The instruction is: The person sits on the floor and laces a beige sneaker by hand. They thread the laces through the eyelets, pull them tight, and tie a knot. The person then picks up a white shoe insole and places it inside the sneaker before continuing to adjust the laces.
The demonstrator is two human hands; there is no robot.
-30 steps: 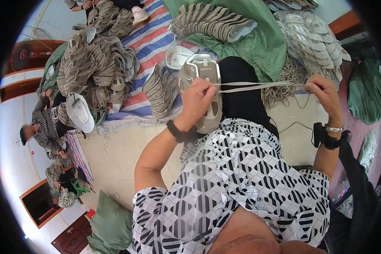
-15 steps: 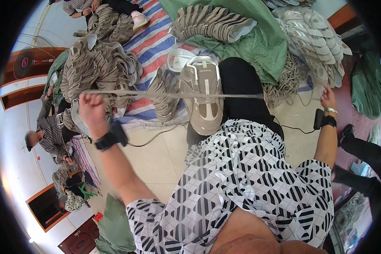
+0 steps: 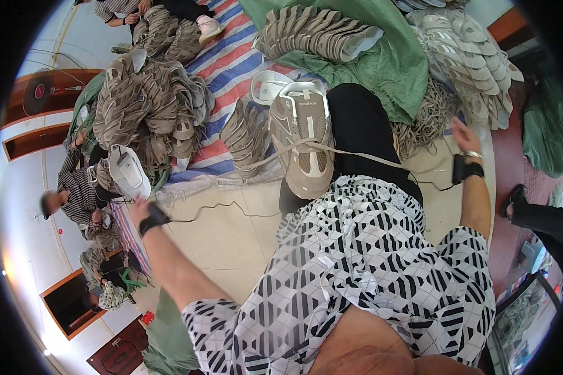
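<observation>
A beige mesh shoe upper (image 3: 306, 122) with a white-edged collar rests on my lap, its toe toward me. A flat beige shoelace (image 3: 366, 153) runs loosely across its front, crossing on the tongue and trailing to both sides. My left hand (image 3: 140, 209) is out at the far left, just below a pale shoe upper (image 3: 129, 172) with its white inside showing; its fingers are small and blurred. My right hand (image 3: 465, 135) is raised at the right, fingers stretched out, close to the lace's right-hand stretch. Whether the lace touches it does not show.
Stacked beige uppers (image 3: 247, 140) lie on a striped sheet (image 3: 228, 47), with a bigger heap (image 3: 150, 103) at left. More stacks rest on green cloth (image 3: 381, 81) and at right, beside a tangle of laces (image 3: 422, 119). Other people sit at left; black cords trail from my wristbands.
The lace was stretched straight across the upper and now sags over it. My left hand has moved down toward me, away from the lace; my right hand has shifted slightly inward and its fingers have spread.
</observation>
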